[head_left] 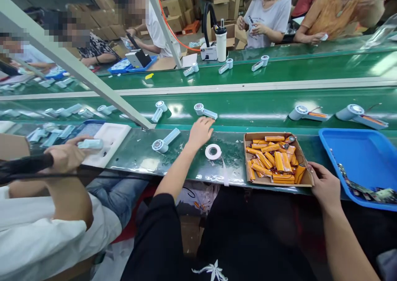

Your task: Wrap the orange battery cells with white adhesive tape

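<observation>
My left hand (201, 131) reaches over the near edge of the green belt, its fingers spread just below a light-blue fan body (205, 110). At the right corner of a cardboard tray (277, 184) full of orange battery cells (279, 162) is my right hand (325, 186), fingers bent against the tray's side. A roll of white tape (213, 151) lies on the ledge, its loose end hanging toward the front. Another fan body (166, 141) rests on the ledge left of my left forearm.
Right of the cardboard tray stands a blue tray (366, 161) with small circuit boards. A co-worker's hand (66, 155) is at the left beside a white foam tray (119, 138). A slanted metal post (93, 78) crosses the left side. More fan bodies lie along the belt.
</observation>
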The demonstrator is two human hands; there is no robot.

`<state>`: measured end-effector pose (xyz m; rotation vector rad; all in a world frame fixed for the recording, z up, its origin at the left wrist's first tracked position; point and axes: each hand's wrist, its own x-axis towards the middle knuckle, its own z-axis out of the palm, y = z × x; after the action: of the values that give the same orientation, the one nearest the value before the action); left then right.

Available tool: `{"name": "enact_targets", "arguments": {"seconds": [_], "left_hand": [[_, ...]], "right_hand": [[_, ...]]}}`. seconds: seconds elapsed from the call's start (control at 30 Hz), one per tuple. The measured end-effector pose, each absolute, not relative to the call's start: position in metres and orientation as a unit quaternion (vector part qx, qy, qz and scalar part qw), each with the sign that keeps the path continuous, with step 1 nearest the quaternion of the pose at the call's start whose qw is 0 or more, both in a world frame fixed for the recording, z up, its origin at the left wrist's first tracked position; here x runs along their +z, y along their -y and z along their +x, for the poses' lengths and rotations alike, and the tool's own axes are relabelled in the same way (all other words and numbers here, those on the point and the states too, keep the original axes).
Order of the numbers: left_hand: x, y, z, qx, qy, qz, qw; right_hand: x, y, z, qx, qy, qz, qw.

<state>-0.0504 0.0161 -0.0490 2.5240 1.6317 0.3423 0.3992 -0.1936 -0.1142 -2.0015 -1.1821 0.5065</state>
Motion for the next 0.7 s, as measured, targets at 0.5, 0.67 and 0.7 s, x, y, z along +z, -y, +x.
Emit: {"name": "enact_targets", "arguments": {"seconds": [0.5,0.67,0.7], "left_hand": [[-0.038,-0.17,-0.171,-0.089,-0.79,0.606,0.033],[-0.035,-0.182,-0.235,-0.085,-0.846,0.516,0.102],[-0.034,-0.181,-0.239,-0.083,-0.844,0.514,0.129]], "right_hand": [[-0.123,0.191,0.422,0.25,0.419,-0.823,0.291],[-0.116,0.188,0.415,0.256,0.417,-0.822,0.291],[-0.114,0.188,0.413,0.257,0.424,-0.817,0.296]]}}
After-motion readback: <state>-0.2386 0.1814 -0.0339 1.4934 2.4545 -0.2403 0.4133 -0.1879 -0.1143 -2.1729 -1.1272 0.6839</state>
